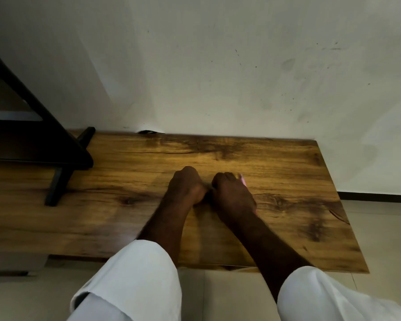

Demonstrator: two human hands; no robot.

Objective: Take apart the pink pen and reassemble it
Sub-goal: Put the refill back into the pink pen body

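Knuckles together over the brown wooden bench [287,163], your right hand [232,195] grips the pink plastic pen [242,181]; left hand [185,184] curled, hold unclear.

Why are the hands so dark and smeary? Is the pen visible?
Head view: dim light leaves the left hand and right hand dark and motion-blurred; only a sliver of the pink pen shows beside the right hand; the wide lens skews the table.

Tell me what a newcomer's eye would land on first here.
Two curled hands meet at the middle of the wooden table: left hand, right hand. A bit of the pink pen pokes out beyond the right hand. A black stand sits at the table's far left.
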